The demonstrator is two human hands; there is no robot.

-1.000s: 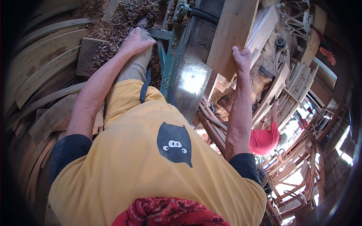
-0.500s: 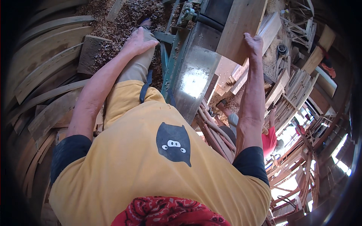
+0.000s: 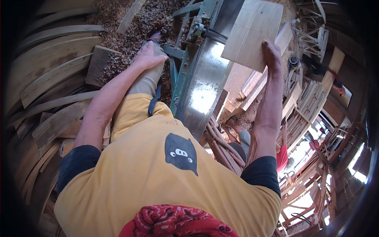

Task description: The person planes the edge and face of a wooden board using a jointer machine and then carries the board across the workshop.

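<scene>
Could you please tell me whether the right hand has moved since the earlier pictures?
Yes: judged against the machine's dark bar, the right hand has moved forward, away from the body, and somewhat to the right.

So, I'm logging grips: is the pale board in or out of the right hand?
In: the right hand grips the pale board by its right edge, near the lower corner; the board's underside is hidden.
</scene>
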